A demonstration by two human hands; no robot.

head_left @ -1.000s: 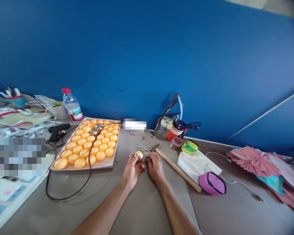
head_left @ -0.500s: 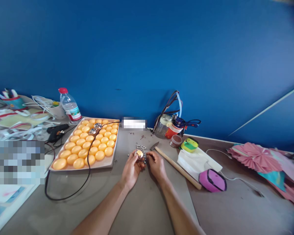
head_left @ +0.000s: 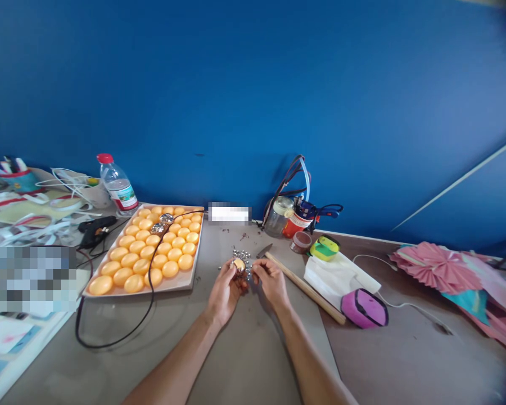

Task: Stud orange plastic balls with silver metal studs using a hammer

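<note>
My left hand (head_left: 224, 291) is closed around a pale yellow ball (head_left: 238, 264) partly covered with shiny silver pieces. Just right of it, my right hand (head_left: 271, 280) has thumb and fingertips pressed together; what they pinch is too small to name. Small silver studs (head_left: 242, 255) lie in a loose heap on the table beyond both hands. In a shallow white box (head_left: 196, 264) to the left sit rows of orange balls (head_left: 141, 266). Two silver-covered balls (head_left: 158, 228) rest among them.
A hammer (head_left: 306, 288) lies right of my hands, beside a white cloth (head_left: 339, 275) and a purple band (head_left: 364, 307). A black cable (head_left: 109, 345) loops over the box. Behind stand a jar (head_left: 277, 218), a small tub (head_left: 301, 242) and a bottle (head_left: 118, 188). A glue gun (head_left: 95, 229) lies left.
The view has shifted slightly. My right hand remains beside the ball with its fingertips pinched, and my left hand still holds the ball in nearly the same place.
</note>
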